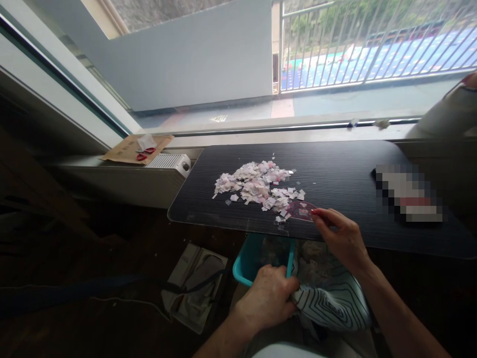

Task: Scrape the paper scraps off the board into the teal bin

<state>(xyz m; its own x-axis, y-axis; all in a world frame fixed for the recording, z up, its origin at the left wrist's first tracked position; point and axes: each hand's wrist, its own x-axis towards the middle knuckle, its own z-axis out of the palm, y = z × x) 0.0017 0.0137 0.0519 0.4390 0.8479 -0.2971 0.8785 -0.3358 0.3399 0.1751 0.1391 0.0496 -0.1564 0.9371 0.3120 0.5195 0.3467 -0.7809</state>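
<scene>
A pile of small pale paper scraps (257, 181) lies spread over the middle of the dark table (343, 169). My right hand (341, 233) pinches the right end of a thin, see-through pink half-round piece (300, 211), which lies low at the table's front edge, against the nearest scraps. Below that edge, my left hand (270, 298) is closed on the near rim of a teal plastic bin (243, 261); some scraps show dimly inside it. A pale cloth with dark wavy lines (331, 303) hangs beside that hand, and I cannot tell whether its fingers hold the cloth too.
A pixelated object (408, 194) lies at the table's right. Left of the table, a brown envelope (128, 148) with red-handled scissors (146, 153) rests on the ledge over a white radiator (169, 163). An open box (197, 286) stands on the floor. A window is behind the table.
</scene>
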